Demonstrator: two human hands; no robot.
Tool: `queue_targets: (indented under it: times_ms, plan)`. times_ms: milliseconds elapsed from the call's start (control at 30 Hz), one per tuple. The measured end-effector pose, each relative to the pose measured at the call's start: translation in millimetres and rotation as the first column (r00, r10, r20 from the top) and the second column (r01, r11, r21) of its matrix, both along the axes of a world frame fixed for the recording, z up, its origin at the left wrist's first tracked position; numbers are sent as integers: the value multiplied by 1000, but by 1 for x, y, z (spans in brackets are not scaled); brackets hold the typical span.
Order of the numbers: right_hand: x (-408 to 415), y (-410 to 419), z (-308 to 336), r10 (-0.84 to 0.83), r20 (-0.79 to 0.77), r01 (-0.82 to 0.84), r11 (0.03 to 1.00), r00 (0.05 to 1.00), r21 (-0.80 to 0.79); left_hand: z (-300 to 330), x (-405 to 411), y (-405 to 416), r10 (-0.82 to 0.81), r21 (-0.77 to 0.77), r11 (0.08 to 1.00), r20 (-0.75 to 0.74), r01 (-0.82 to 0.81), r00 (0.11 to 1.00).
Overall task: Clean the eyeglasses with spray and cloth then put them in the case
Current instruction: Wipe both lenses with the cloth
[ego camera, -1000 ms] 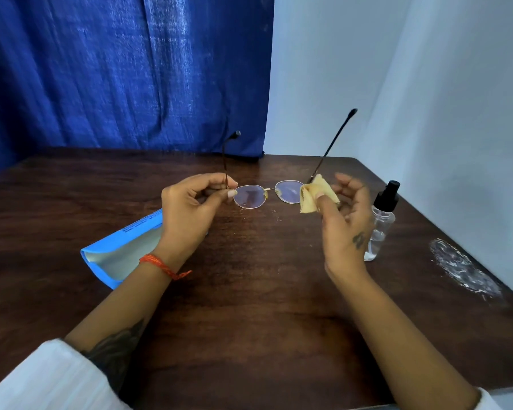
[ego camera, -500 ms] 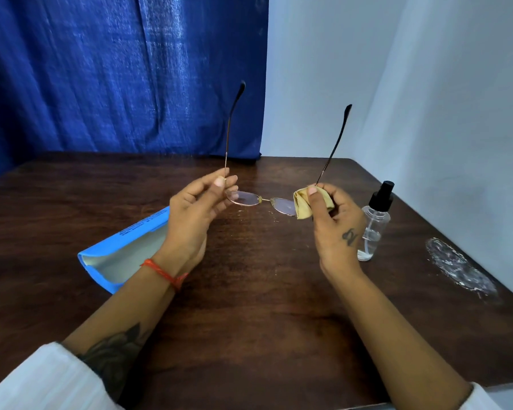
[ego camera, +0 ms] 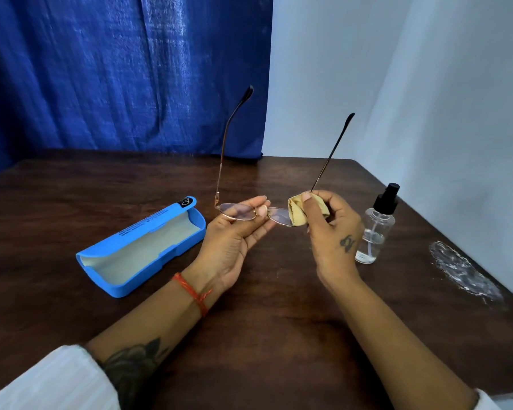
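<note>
Left grip: the left hand (ego camera: 231,241) lies palm up under the eyeglasses (ego camera: 251,211); its fingers are loosely apart, and the thumb tip pinches the frame at the bridge against the fingers.
Right grip: the right hand (ego camera: 330,229) is clamped on a folded yellow cloth (ego camera: 298,210), thumb on top, pressing it around the right-side lens.
Eyeglasses: held in the air above the counter (ego camera: 264,321), between both hands; thin gold frame, lenses lying almost flat.
Long axis: the front runs from 9 to 3 o'clock; both temple arms are unfolded and point up toward 12 to 1 o'clock, dark tips uppermost.
Case: blue case (ego camera: 139,247) at 9 o'clock of the left hand, open on the counter, pale lining showing, long axis from 7 to 1 o'clock.
Writing: dark lines of print along the lid's inner edge and a small dark logo tab at its far end; both too small to read.
Spray: clear spray bottle (ego camera: 373,229) with a black pump top, upright, just beyond the right hand at 3 o'clock; no label visible.
Wrapper: crumpled clear plastic (ego camera: 462,272) at 3 o'clock, near the counter edge.
</note>
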State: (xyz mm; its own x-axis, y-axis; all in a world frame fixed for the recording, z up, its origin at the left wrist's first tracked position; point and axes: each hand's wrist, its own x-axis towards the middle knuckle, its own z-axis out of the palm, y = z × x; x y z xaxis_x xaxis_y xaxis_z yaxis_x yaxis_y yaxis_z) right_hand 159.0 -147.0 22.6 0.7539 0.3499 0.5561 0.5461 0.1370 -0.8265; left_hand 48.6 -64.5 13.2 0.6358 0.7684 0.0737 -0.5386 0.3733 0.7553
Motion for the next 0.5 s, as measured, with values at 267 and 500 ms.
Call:
queue_targets:
  times_ms: [267, 500]
  plan:
    - [-5, -6, 3, -27, 85, 10, 981, 996, 196, 2, -1, 1, 106, -25, 994, 20, -106, 994]
    - [-14, -5, -1, -107, 666, 80, 994, 738, 71, 3, -1, 3, 108, -10, 994, 37, -108, 993]
